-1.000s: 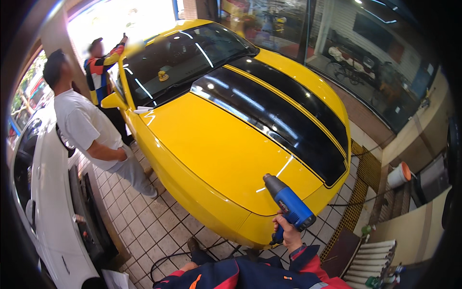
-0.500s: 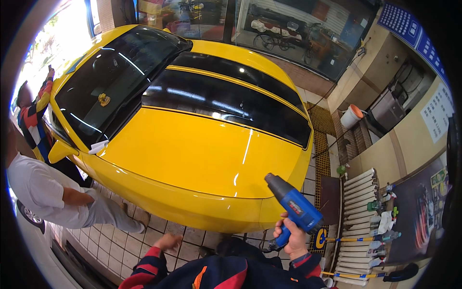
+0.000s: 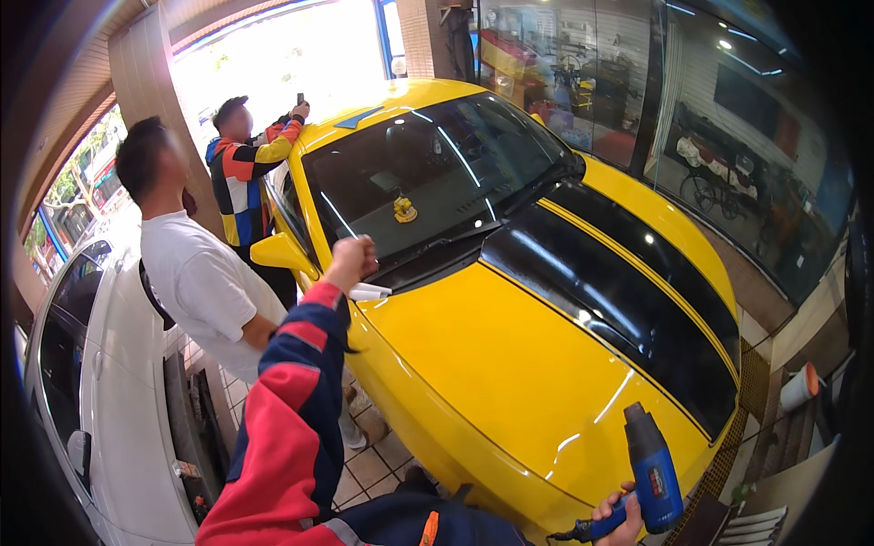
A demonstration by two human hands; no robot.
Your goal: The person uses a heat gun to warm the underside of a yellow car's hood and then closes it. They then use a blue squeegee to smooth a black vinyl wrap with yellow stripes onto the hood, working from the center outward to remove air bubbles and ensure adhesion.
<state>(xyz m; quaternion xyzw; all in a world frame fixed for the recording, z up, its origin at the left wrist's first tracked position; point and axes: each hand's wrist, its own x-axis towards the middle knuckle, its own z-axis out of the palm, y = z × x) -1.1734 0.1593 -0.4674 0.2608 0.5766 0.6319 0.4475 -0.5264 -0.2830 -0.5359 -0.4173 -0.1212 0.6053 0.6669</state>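
At the lower right of the frame, a blue and black heat gun (image 3: pixel 655 482) is gripped at its handle by the right hand (image 3: pixel 621 519), its nozzle pointed upward before the hood of a yellow car (image 3: pixel 455 337) with black stripes. The left hand (image 3: pixel 350 264) is raised left of centre with fingers curled, just beside a white piece (image 3: pixel 369 292) at the windshield's lower corner; contact cannot be determined. At upper left, a person in a white T-shirt (image 3: pixel 205 278) and another in a multicoloured jacket (image 3: pixel 242 189) are observed.
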